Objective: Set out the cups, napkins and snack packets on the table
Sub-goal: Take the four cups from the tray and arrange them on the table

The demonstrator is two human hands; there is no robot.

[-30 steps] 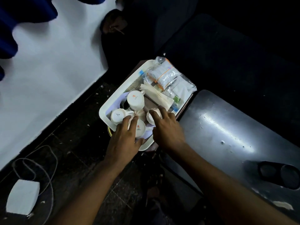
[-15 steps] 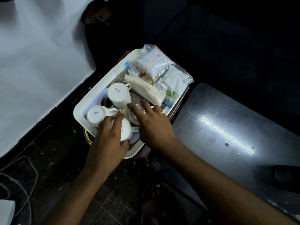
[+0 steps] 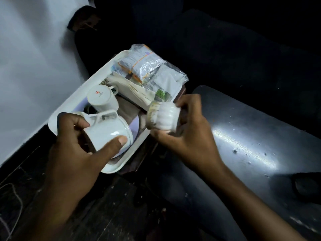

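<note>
A white tray (image 3: 73, 108) rests on a low stand beside the dark table (image 3: 251, 136). My left hand (image 3: 73, 145) grips a white handled cup (image 3: 107, 131), tilted above the tray's near end. My right hand (image 3: 187, 134) holds a small ribbed white cup (image 3: 165, 117) on its side, over the tray's right edge. One more white cup (image 3: 100, 100) stands upside down on the tray. Folded napkins (image 3: 133, 91) lie in the tray's middle. Clear snack packets (image 3: 147, 66) are piled at its far end.
A white wall (image 3: 26, 66) runs along the left. The floor (image 3: 104, 214) is dark, with a cable (image 3: 15, 197) at the lower left. A dark object (image 3: 305, 186) lies on the table at the right edge. Dark seating fills the back.
Both hands have lifted off the tray, each with a cup in it. The left cup is tipped up and the right cup has swung toward the table.
</note>
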